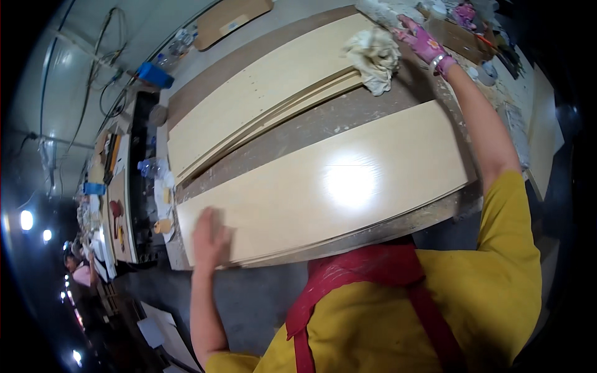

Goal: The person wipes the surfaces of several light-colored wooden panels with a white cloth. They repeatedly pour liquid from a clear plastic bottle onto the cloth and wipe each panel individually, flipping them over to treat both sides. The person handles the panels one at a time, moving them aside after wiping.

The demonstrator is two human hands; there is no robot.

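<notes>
A long pale wooden board (280,199) lies in front of me on the worktable, with a bright light reflection on its smooth face. My bare left hand (210,239) is over the board's near left end, slightly blurred, its fingers loosely apart; whether it touches the surface I cannot tell. My right hand (423,45), in a pink patterned glove with a band at the wrist, reaches to the far right with fingers spread and nothing visible in them. Beside it, a crumpled whitish cloth (375,59) rests on the right end of a stack of pale boards (249,93).
The brown worktable (305,127) shows between the boards. At the far right are a cardboard box (457,40) and assorted clutter. A blue box (155,75) and plastic bottles (177,43) stand far left. Another person (82,271) is in the left background.
</notes>
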